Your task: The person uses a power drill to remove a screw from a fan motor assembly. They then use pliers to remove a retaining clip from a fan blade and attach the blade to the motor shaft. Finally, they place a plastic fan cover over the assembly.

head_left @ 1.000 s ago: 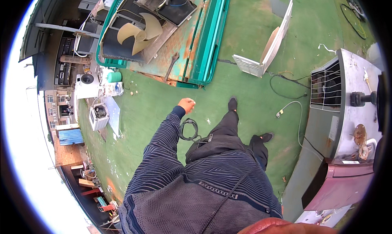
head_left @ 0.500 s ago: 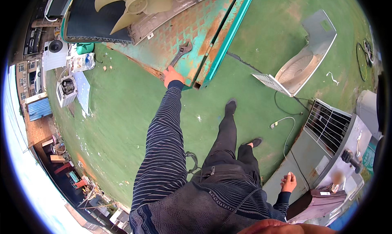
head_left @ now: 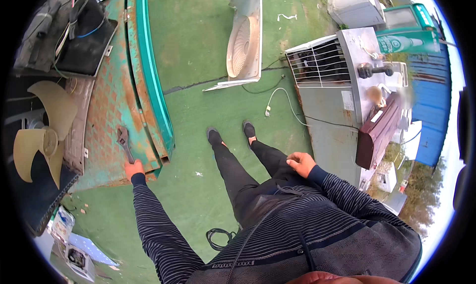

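My left hand (head_left: 134, 170) grips the handle end of an adjustable wrench (head_left: 124, 139). The wrench's jaw end points away from me over the rusty green metal platform (head_left: 106, 157), and my hand is at that platform's near edge. Beside my thigh is my right hand (head_left: 300, 164), with its fingers curled in toward the thumb; whether something small sits between them I cannot make out. On the platform, left of the wrench, a pale fan blade (head_left: 48, 141) is fixed in an opened air-conditioner unit (head_left: 74, 135).
Ahead stands a bent metal casing panel (head_left: 253, 48) with a round grille. To the right is a grey cabinet (head_left: 325, 110) with a wire grille, a dumbbell (head_left: 374, 70) and a dark red box (head_left: 379, 130). A pale cable (head_left: 287, 96) with a plug lies on the green floor.
My view has swung to the right, so the platform and fan now sit further left. My right hand has moved forward to beside my thigh. The left still grips the wrench.
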Demonstrator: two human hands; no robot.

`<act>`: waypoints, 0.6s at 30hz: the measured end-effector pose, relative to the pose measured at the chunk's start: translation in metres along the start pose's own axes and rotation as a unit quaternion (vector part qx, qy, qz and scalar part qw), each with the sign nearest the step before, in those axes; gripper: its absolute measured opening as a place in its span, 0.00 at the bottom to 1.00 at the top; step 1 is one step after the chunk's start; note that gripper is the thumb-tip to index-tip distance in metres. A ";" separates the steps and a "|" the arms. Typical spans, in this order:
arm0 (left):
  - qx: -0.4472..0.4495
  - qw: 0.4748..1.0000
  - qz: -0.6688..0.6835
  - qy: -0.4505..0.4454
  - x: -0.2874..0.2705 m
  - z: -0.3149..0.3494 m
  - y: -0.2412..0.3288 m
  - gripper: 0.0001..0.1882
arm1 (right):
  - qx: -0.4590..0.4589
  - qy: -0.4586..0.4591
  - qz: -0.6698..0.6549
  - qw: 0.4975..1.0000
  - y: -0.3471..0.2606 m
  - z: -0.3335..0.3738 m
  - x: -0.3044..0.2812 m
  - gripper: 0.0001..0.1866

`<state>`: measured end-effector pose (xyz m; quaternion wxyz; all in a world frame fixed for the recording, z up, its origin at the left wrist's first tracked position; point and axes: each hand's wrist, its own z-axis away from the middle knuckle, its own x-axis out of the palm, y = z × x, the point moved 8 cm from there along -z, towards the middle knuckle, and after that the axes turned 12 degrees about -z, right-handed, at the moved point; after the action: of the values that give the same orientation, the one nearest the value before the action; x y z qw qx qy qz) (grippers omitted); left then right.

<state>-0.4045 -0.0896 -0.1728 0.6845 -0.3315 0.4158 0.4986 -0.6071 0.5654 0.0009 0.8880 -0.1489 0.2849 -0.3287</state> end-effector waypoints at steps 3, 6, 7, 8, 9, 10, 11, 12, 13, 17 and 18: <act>0.040 0.990 0.128 0.029 0.021 0.038 0.026 0.21 | -0.069 -0.005 -0.048 0.996 -0.056 -0.020 0.030 0.17; 0.196 0.929 0.309 -0.049 0.014 0.139 0.125 0.06 | -0.089 -0.083 -0.174 0.977 -0.093 -0.040 0.084 0.24; 0.196 0.912 0.344 -0.111 0.014 0.176 0.162 0.03 | -0.123 -0.097 -0.178 0.971 -0.114 -0.041 0.095 0.31; 0.256 0.890 0.332 -0.178 -0.004 0.226 0.211 0.03 | -0.111 -0.109 -0.228 0.961 -0.123 -0.046 0.107 0.36; 0.314 0.853 0.359 -0.210 -0.015 0.271 0.253 0.05 | -0.112 -0.104 -0.259 0.954 -0.129 -0.056 0.115 0.29; 0.350 0.825 0.353 -0.268 -0.026 0.314 0.290 0.05 | -0.124 -0.121 -0.338 0.925 -0.141 -0.064 0.112 0.26; 0.444 0.774 0.374 -0.251 -0.036 0.349 0.326 0.18 | -0.135 -0.136 -0.413 0.890 -0.152 -0.073 0.104 0.24; 0.460 0.766 0.291 -0.342 -0.031 0.364 0.352 0.22 | -0.116 -0.044 -0.444 0.887 -0.144 -0.089 0.074 0.16; 0.484 0.744 0.255 -0.384 -0.033 0.371 0.373 0.25 | -0.100 0.018 -0.500 0.860 -0.138 -0.099 0.034 0.12; 0.418 0.714 0.199 -0.525 -0.002 0.358 0.439 0.27 | -0.078 0.205 -0.541 0.812 -0.091 -0.161 -0.155 0.11; 0.339 0.747 0.214 -0.531 0.018 0.337 0.446 0.27 | -0.089 0.248 -0.513 0.817 -0.089 -0.172 -0.209 0.12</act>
<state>-0.7485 0.3364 -0.0597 0.7377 0.3379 0.1868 0.5538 -0.8855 0.6265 -0.0102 0.4732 -0.2654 0.4060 -0.7354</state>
